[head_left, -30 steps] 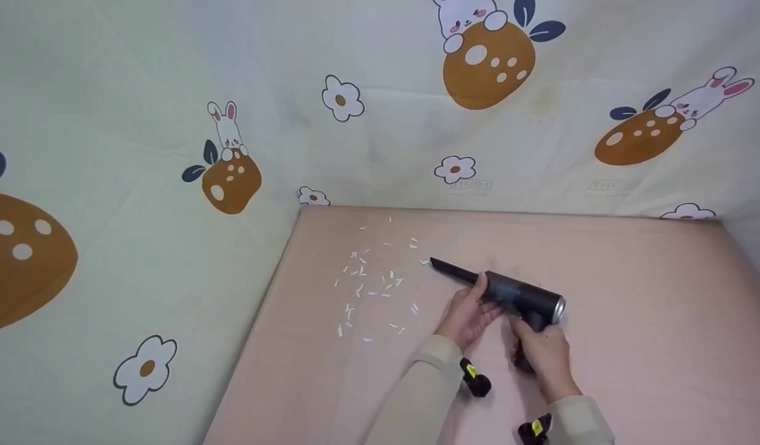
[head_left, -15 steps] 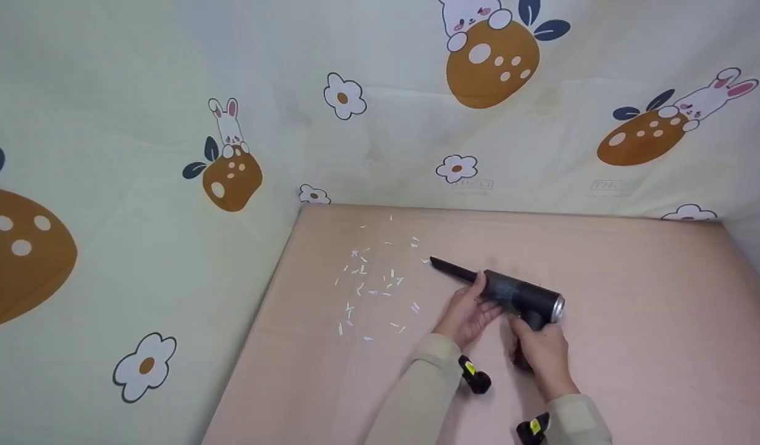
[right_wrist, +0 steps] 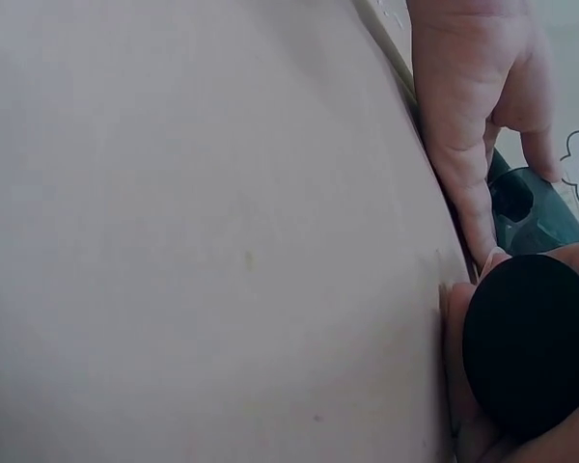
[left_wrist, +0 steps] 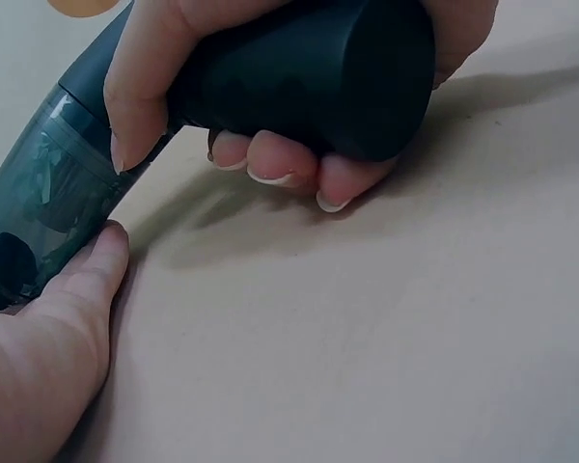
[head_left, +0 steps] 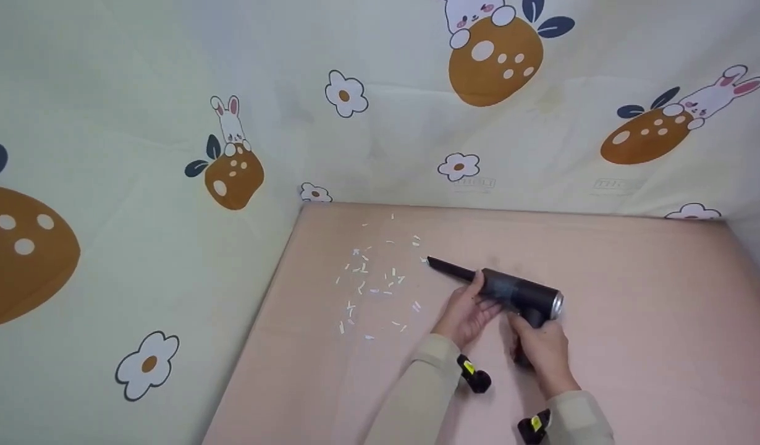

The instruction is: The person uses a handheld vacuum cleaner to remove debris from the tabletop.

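Observation:
A black handheld vacuum cleaner (head_left: pixel 540 300) with a long flat nozzle is held low over the table in the head view. My right hand (head_left: pixel 545 352) grips its handle; in the left wrist view that hand's fingers (left_wrist: pixel 280 159) curl round the handle (left_wrist: pixel 280 72). My left hand (head_left: pixel 469 315) holds the front of the body, thumb at the side and fingers underneath. Paper-like bits show inside the clear dust cup (left_wrist: pixel 53 178). The nozzle tip points left and meets a small pale scrap (head_left: pixel 424 260). Several more pale scraps (head_left: pixel 363 268) lie scattered to its left.
The tabletop (head_left: pixel 652 346) has a pinkish cover. Behind it and along its left side hangs pale fabric (head_left: pixel 392 136) printed with rabbits, brown fruit and flowers. Black wrist cameras (head_left: pixel 474 374) sit on both of my sleeves.
The nozzle tip has shifted very slightly left, closer over the nearest scrap. The head view has drifted a little. Both hands keep their holds, and the scattered scraps look unchanged.

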A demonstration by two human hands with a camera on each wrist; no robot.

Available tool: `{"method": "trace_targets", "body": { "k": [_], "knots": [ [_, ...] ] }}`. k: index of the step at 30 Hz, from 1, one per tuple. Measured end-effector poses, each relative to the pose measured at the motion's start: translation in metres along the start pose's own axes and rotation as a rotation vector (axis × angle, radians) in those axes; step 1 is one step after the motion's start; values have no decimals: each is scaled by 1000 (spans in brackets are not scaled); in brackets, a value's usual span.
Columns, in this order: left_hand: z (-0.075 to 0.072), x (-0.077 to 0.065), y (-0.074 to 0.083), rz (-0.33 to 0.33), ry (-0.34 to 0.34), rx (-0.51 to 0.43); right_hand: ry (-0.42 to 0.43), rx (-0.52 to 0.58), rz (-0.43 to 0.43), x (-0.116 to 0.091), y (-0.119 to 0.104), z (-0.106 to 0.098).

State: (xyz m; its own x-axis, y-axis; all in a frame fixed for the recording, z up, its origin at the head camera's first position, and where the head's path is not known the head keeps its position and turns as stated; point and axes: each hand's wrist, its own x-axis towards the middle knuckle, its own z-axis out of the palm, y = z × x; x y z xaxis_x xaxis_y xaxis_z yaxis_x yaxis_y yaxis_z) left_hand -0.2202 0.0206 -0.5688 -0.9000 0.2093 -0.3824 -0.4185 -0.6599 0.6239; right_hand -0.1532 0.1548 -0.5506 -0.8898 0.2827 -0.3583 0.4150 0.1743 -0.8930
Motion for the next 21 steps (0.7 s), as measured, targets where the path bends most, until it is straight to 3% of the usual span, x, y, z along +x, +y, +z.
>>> {"method": "trace_targets", "body": {
  "k": [9, 21],
  "knots": [
    [1, -1, 2, -10, 44, 11, -27, -37, 29, -1, -4, -3],
    [4, 1, 4, -9, 72, -3, -51, 15, 54, 0, -7, -3]
  ]
}}
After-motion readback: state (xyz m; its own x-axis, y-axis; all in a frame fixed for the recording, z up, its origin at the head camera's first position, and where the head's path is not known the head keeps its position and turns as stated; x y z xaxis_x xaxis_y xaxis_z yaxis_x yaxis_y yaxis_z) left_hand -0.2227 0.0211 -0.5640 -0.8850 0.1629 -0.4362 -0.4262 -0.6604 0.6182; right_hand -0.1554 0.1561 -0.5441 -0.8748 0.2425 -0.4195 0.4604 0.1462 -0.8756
